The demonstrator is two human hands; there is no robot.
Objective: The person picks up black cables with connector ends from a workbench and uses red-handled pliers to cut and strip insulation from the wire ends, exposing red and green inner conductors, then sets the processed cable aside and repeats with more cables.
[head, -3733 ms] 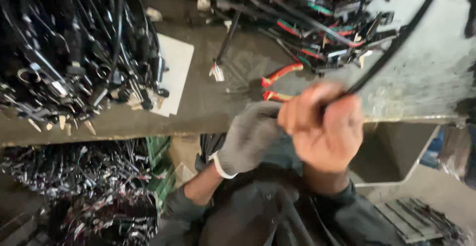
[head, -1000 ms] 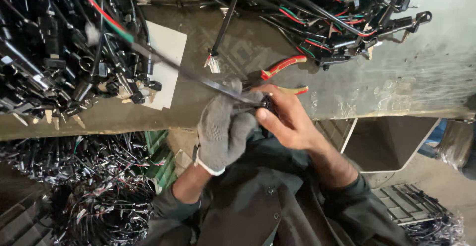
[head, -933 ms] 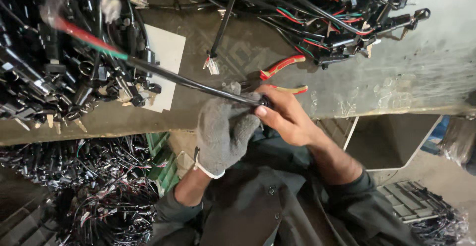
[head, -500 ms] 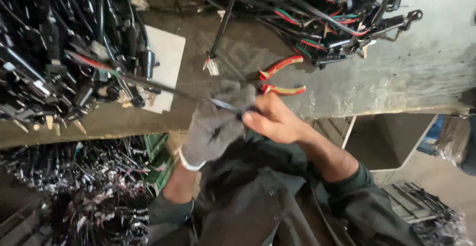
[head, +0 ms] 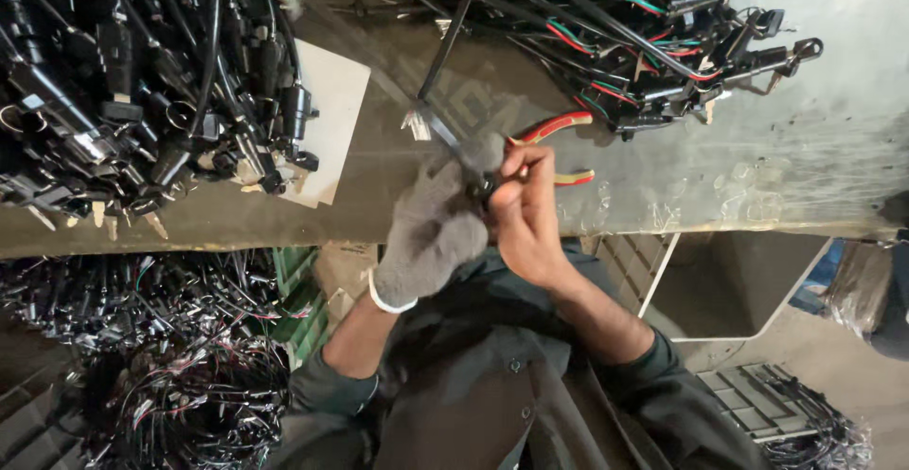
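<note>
Hands are brought together at the centre of the frame, just above the near edge of the workbench point(head: 663, 195). The left hand point(head: 431, 233), covered by a grey glove, is closed around a black cable point(head: 440, 129) that runs up and left from the fist. The bare right hand point(head: 525, 214) is pinched on the same cable at its lower end, fingertips touching the glove. Red-handled pliers point(head: 559, 148) are lying on the bench just behind the right hand. Piles of black wire harnesses are heaped at upper left point(head: 123, 82) and upper right point(head: 644, 25); a white sheet point(head: 327, 110) is tucked under the left pile.
</note>
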